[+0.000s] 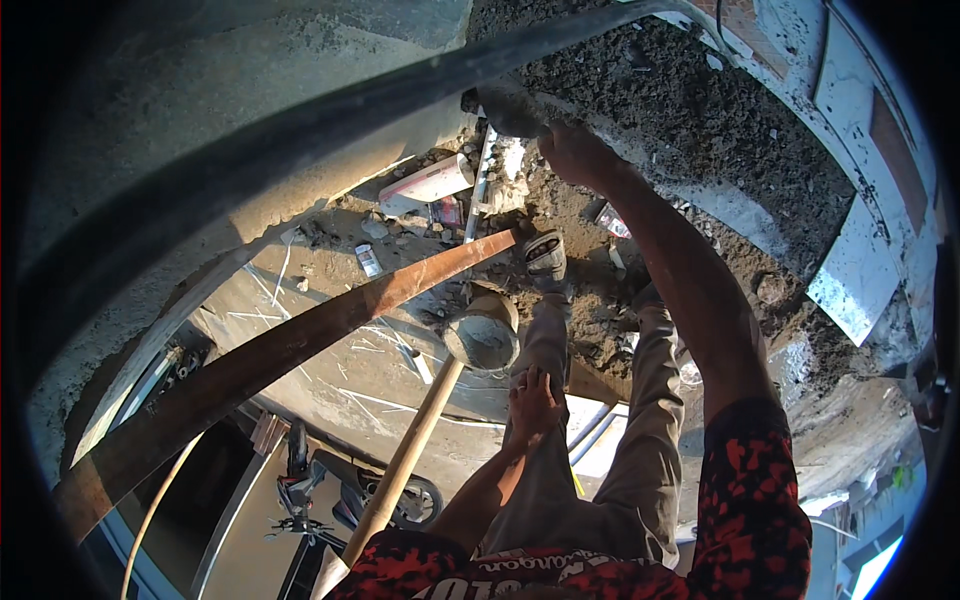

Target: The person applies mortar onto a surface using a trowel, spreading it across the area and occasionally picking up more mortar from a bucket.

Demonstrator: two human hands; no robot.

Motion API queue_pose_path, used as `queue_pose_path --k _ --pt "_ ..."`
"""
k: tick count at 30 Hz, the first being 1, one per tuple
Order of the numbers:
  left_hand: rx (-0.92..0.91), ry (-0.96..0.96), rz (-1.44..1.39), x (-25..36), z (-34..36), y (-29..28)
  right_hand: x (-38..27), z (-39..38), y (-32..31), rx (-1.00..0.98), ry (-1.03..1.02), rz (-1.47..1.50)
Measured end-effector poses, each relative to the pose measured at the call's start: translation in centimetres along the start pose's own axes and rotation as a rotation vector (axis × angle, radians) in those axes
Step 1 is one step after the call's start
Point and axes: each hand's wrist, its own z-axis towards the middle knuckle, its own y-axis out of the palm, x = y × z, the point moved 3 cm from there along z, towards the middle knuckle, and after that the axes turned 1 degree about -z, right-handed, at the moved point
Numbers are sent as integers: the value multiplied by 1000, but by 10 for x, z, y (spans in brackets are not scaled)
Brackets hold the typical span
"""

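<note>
My right hand (580, 158) reaches far forward over the rubble, its fingers closed at the edge of a grey, dusty, rounded piece (510, 108). Blur and shade hide what kind of thing that is. My left hand (536, 405) rests flat on my left leg near the knee, fingers apart, holding nothing. Just left of that knee is a thick round head with a grey face (483, 338), joined to a long wooden handle (405, 470) that slants down to the lower left. Dark, crumbly soil or mortar mix (690, 110) lies beyond my right hand.
A rusty beam (300, 340) slants across the left, and a dark blurred bar (300, 135) crosses above. Broken pieces and a pinkish-white cylinder (428, 185) litter the ground by my shoe (545, 255). White boards (858, 275) edge the right. A motorcycle (350, 485) stands lower left.
</note>
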Motion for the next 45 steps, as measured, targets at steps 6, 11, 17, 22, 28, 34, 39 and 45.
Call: queue_pose_path --k 6,11,17,22,28,34,39,45 --pt "63 49 74 6 7 14 12 28 16 -416 -197 -466" --pt "124 15 105 -19 -4 7 -37 -5 -3 -209 130 -128" --pt "137 -60 62 4 -7 -6 -17 -54 -10 -71 286 -129" --pt "166 -29 7 25 -3 0 -6 -22 -8 -39 275 -174" --pt "186 -19 -2 1 -4 -4 35 -86 -25 -159 360 -58" --pt "117 -82 1 -2 -3 -11 70 -132 -56 -134 260 -24" --pt "70 9 23 -2 0 2 88 -62 -66 -54 128 -145" --pt "115 -62 -24 9 -3 -7 69 -92 -61 140 178 -178"
